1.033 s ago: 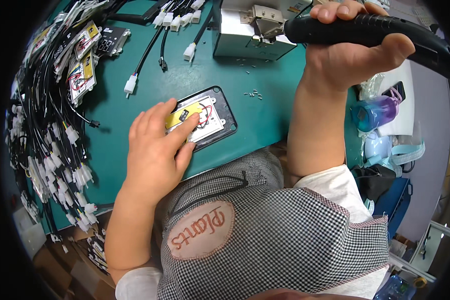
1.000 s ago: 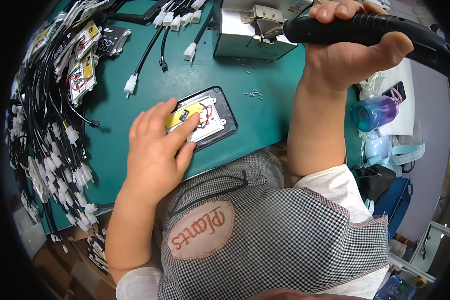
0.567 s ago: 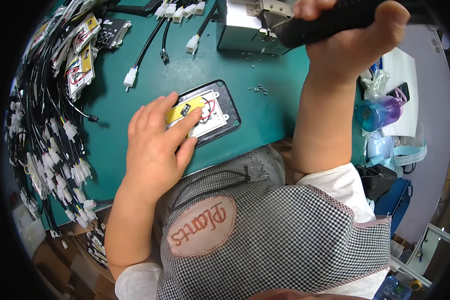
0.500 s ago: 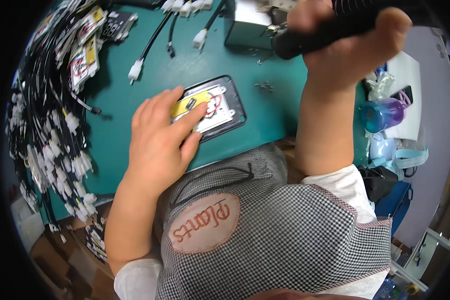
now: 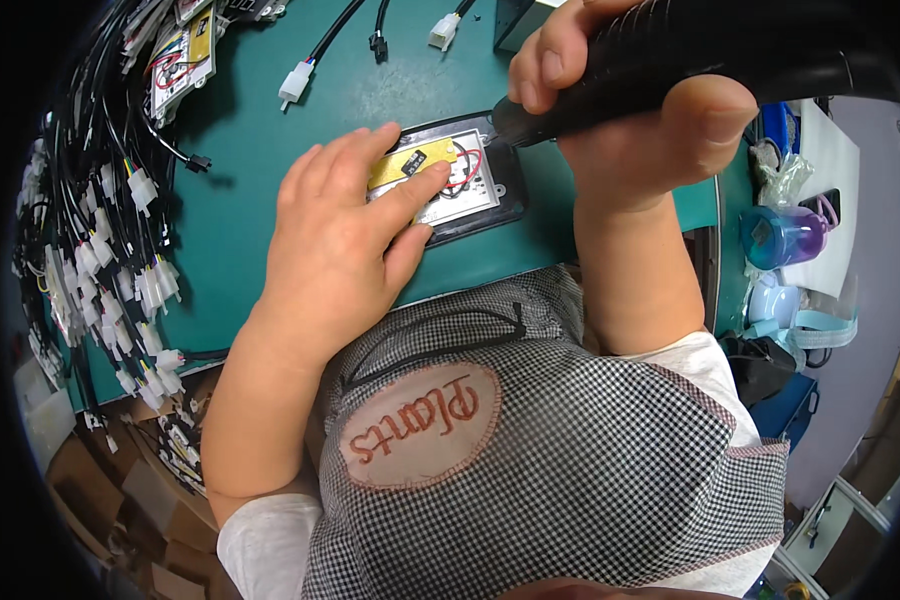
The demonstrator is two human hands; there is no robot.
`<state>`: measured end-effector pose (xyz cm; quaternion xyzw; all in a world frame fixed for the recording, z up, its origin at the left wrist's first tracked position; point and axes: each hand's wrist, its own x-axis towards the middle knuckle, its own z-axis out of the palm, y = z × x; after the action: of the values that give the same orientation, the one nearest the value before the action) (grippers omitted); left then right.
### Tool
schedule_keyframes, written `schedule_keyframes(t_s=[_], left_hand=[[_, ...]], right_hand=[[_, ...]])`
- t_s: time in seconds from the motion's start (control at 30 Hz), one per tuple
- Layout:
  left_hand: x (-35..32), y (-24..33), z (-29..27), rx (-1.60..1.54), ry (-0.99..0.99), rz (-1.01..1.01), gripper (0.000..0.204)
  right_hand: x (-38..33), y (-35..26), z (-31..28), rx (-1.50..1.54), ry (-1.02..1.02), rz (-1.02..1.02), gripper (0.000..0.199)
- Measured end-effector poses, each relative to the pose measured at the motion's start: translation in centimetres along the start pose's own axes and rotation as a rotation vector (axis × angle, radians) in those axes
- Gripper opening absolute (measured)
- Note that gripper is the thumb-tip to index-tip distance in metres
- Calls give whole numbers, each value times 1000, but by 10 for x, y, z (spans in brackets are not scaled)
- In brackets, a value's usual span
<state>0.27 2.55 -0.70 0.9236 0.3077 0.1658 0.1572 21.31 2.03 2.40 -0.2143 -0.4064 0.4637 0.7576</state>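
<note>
A white circuit board (image 5: pixel 477 201) with a yellow patch and red and black wires lies in a shallow black plastic housing (image 5: pixel 513 190) on the table. My left hand (image 5: pixel 340 225) rests over the left part of both, fingers stretched out, index fingertip on the board, thumb by the near edge. Wrapped in my right hand (image 5: pixel 625 155) is a thick black cylindrical power screwdriver (image 5: pixel 690 60), held slanting. Its narrow end is over the far right corner of the board; whether it touches a screw is too small to tell.
Many black cables with white connectors (image 5: pixel 100 260) heap along the left, with more boards (image 5: pixel 185 65) at their far end. Loose connectors (image 5: pixel 295 82) lie at the back. A metal box (image 5: pixel 520 22) stands behind the screwdriver. A blue-purple cup (image 5: pixel 775 235) is at the right.
My right hand has brought the screwdriver down and left, from over the metal box to the housing's far right corner. My left hand stays on the board. The whole view has shifted somewhat.
</note>
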Motion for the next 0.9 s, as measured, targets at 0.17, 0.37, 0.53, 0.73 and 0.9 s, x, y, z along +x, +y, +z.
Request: schedule_keyframes(t_s=[0.17,0.37,0.53,0.73,0.9], left_hand=[[0,0,1,-4,18,5,50],[1,0,1,-15,26,15,50],[-1,-3,0,-5,5,-6,51],[1,3,-1,14,-26,-15,50],[2,4,-2,14,-30,-12,50]], right_hand=[[-4,5,-9,-152,-168,49,90],[-11,14,-14,-109,-110,-39,86],[14,-23,10,-198,243,-185,76],[48,-68,1,-407,367,-567,70],[56,-66,-9,-419,365,-578,68]])
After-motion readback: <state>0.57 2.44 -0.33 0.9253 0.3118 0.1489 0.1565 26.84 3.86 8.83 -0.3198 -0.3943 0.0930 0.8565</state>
